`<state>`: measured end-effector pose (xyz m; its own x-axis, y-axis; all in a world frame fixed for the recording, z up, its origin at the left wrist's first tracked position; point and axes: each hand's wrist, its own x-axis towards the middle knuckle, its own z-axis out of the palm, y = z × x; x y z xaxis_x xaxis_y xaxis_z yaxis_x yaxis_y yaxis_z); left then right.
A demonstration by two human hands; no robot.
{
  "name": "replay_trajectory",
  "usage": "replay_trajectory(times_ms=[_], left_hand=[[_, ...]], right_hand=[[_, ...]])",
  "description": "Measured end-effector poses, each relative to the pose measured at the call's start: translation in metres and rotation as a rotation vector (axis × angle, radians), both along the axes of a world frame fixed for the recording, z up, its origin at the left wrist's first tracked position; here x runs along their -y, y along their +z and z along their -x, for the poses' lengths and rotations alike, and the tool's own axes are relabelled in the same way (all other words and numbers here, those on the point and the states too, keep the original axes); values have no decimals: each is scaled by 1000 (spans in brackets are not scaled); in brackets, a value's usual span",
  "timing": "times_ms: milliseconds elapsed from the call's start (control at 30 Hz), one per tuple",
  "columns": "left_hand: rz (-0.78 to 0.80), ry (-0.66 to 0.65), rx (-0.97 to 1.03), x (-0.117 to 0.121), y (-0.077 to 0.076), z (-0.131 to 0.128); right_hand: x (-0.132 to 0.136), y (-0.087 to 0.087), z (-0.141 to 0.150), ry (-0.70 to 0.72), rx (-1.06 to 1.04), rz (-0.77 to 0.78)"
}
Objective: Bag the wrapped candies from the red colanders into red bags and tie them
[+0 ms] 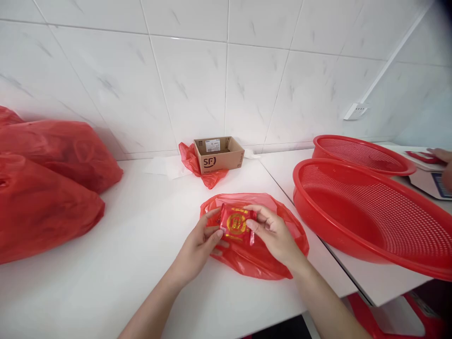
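my left hand and my right hand both held the small red packet with the gold print, pinched by its short ends, fingers curled narrow round the edges. the packet sat right between my two hands, its long axis running across from one palm to the other, flat face turned up at me, neither hand any nearer than the other. just beneath my knuckles lay the thin red plastic bag, crumpled on the white table, and i couldn't tell whether the packet rested on it or hung just above. ahead of my fingertips, well apart, stood the small cardboard box against the tiled wall. off past my right hand were the two red mesh baskets, one behind the other. far out beyond my left hand lay the big stuffed red sacks. another person's hand showed at the far right edge, by a scale.
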<state>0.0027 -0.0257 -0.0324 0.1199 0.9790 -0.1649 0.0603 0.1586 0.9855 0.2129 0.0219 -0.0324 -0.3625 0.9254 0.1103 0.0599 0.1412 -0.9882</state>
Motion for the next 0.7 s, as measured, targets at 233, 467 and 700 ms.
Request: replay_trajectory(times_ms=[233, 467, 700], left_hand=[[-203, -40, -616, 2, -6, 2], [-275, -206, -668, 2, -7, 3], [-289, -101, -582, 0, -3, 3]], right_hand=[[-23, -4, -60, -139, 541, -34], [0, 22, -71, -231, 710, -282], [-40, 71, -158, -468, 1021, -246]])
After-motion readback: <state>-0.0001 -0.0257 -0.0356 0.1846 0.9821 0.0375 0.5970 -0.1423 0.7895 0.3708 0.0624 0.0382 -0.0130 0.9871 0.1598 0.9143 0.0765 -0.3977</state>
